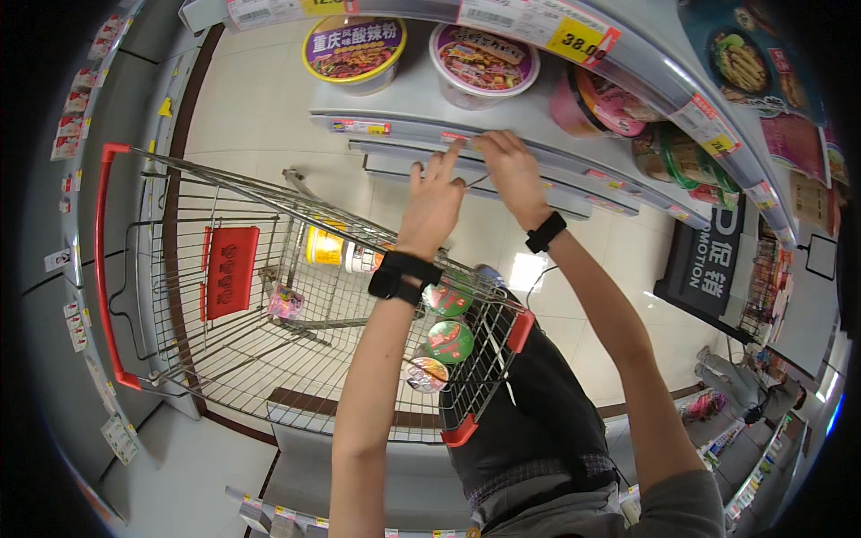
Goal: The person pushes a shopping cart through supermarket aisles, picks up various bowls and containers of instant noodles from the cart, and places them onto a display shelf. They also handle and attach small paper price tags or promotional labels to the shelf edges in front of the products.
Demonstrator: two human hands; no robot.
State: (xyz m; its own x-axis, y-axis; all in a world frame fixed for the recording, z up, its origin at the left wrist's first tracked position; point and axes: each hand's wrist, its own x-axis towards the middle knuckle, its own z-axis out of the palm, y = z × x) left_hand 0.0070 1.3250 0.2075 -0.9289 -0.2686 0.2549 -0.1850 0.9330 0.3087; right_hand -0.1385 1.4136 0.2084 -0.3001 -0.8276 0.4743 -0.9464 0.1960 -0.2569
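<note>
My left hand (434,205) is over the front edge of a shelf (417,121), fingers apart and one fingertip by a price label (456,138). Beside it, my right hand (512,176) bends its fingers at the same shelf edge; its fingertips are partly hidden, so any grip is unclear. A thin dark line shows between the hands. Behind them on the shelf stand a yellow-rimmed instant noodle tub (354,57), a purple-lidded tub (484,64) and a pink tub (595,101). Both wrists wear black bands.
A wire shopping cart (303,376) with a red handle (102,269) stands at left, holding several tubs, including a green-lidded tub (451,341), and a pink packet (286,300). An upper shelf edge (511,27) overhangs the tubs. Another person (757,390) is far right.
</note>
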